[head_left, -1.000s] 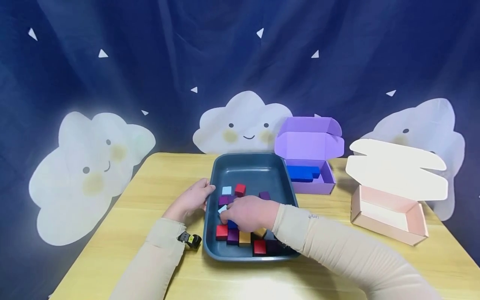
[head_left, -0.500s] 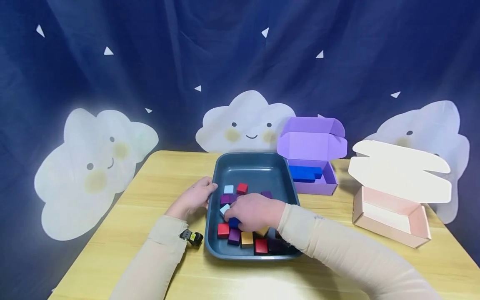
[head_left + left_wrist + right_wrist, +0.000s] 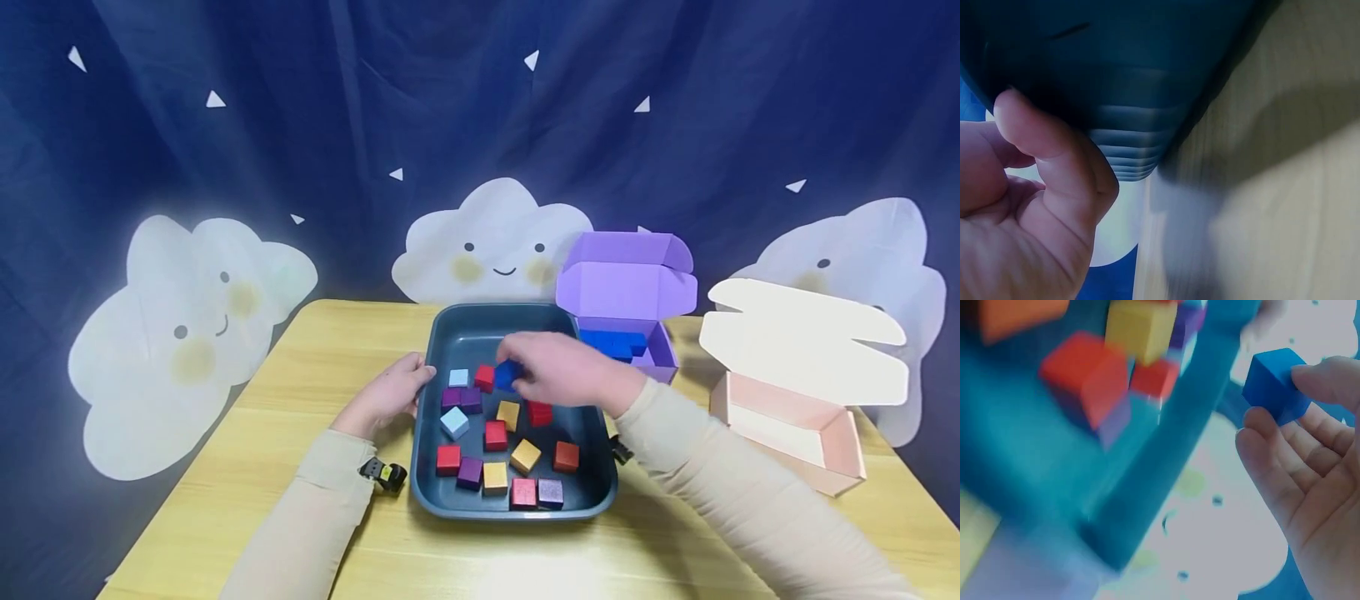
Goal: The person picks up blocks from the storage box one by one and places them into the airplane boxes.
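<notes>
My right hand [image 3: 566, 368] pinches a blue cube [image 3: 507, 375] between thumb and fingers, raised over the dark blue-grey tray [image 3: 491, 323]. In the right wrist view the blue cube [image 3: 1275, 384] is plainly held at the fingertips. Below it in the tray lie several loose cubes: red [image 3: 496, 435], yellow [image 3: 525, 455], purple [image 3: 470, 472] and light blue [image 3: 454, 423]. At the tray's left side, my left hand [image 3: 390, 387] grips the rim. The left wrist view has this hand [image 3: 1054, 187] against the tray's outer wall [image 3: 1141, 81], its fingers bent.
Right behind the tray stands an open purple box [image 3: 663, 354] with several blue cubes [image 3: 618, 343] inside. A pale pink box [image 3: 783, 450], lid raised, sits farther right on the wooden table [image 3: 330, 342]. A dark blue curtain [image 3: 300, 100] with clouds hangs behind.
My right hand has lifted the blue cube from among the others and moved it right and toward the back. More cubes in the tray are now uncovered. The left hand stays at the rim.
</notes>
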The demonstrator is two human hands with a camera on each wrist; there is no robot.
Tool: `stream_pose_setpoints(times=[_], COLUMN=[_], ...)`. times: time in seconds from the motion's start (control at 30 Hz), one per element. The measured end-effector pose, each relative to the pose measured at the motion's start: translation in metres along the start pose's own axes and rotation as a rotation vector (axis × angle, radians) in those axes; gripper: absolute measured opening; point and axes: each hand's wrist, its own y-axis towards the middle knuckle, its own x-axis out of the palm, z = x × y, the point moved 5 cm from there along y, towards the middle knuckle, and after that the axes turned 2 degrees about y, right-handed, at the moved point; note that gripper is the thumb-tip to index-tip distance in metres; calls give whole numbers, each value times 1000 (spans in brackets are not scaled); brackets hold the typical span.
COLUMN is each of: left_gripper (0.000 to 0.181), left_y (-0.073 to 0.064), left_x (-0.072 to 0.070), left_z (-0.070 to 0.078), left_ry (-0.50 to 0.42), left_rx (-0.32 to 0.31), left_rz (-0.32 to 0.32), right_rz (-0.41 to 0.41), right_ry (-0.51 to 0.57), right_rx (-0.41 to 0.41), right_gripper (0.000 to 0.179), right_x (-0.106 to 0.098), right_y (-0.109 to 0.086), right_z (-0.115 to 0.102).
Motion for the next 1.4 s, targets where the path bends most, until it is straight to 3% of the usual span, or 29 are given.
stream_pose_setpoints(times=[0.23, 0.47, 0.7, 1.07, 1.4], left_gripper=[21, 20, 19, 20, 23], left_y=[1, 0, -3, -4, -3], left_x=[-1, 0, 1, 1, 1], left_z=[0, 1, 3, 3, 4], left_ry=[6, 4, -4, -5, 1], left_rx=[2, -6, -2, -4, 4], left_rz=[3, 5, 16, 11, 5], right_rz=[77, 83, 95, 41, -1], right_ry=[-53, -39, -78, -91, -119], right_rx=[24, 66, 172, 363, 375], right_gripper=[31, 27, 26, 14, 15], right_x=[-31, -41, -50, -39, -16], right_y=[-29, -51, -72, -97, -95], right_z=[43, 90, 133, 179, 193])
